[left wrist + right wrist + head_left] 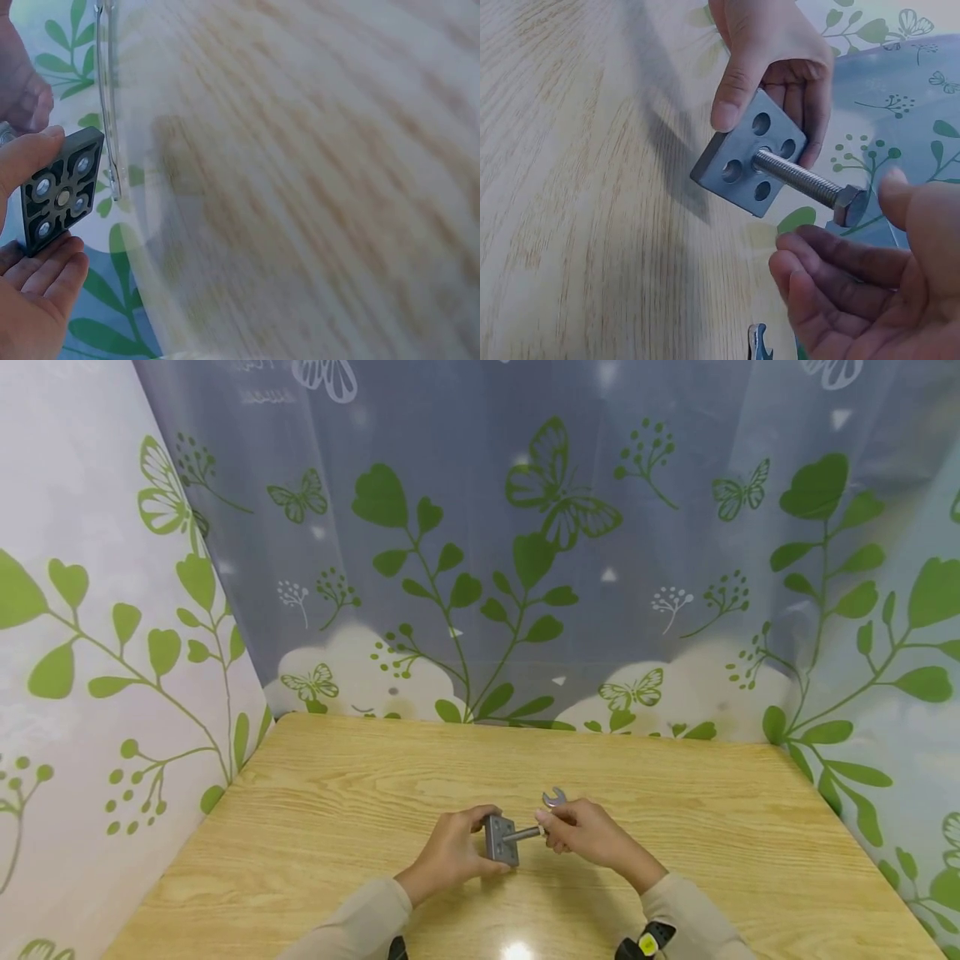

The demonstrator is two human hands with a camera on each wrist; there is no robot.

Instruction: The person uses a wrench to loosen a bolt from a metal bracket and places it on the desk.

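A grey square metal plate (739,154) with holes near its corners is gripped at its edges by my left hand (453,852), thumb on one side and fingers on the other. Through its middle runs a threaded hex bolt (802,180). My right hand (885,277) is at the bolt's hex head (850,205), fingers loosely bent and thumb apart; a gap shows between the hand and the head in the right wrist view. The plate's other face (63,191) has a ribbed pattern. Beyond my right hand lies a wrench (555,797), its handle mostly hidden behind the hand.
The wood-grain table (360,777) spreads under both hands. A curtain (465,527) printed with leaves and butterflies stands along its far edge, with a similar light panel (112,635) on the left. A long shiny metal piece (109,97) lies on the table in the left wrist view.
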